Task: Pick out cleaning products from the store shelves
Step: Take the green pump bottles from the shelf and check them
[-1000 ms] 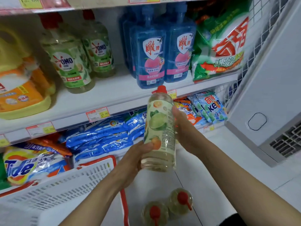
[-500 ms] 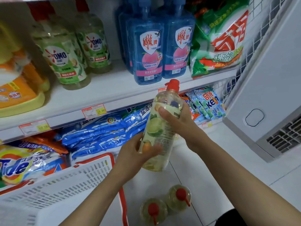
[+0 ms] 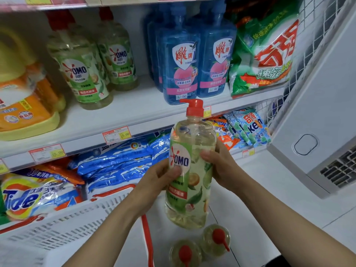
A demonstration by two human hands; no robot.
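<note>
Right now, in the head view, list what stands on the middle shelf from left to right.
Yellow-orange jug, nearer OMO bottle, farther OMO bottle, left blue pump bottle, right blue pump bottle, green detergent bag.

Pump bottle held between left hand and right hand, in front of the shelf. On the shelf, left to right: jug, OMO bottles, paired dispensers, powder bag. Beneath the shelf: stacked bags. Basket at lower left; two floor bottles below the held one; cabinet at right
</note>
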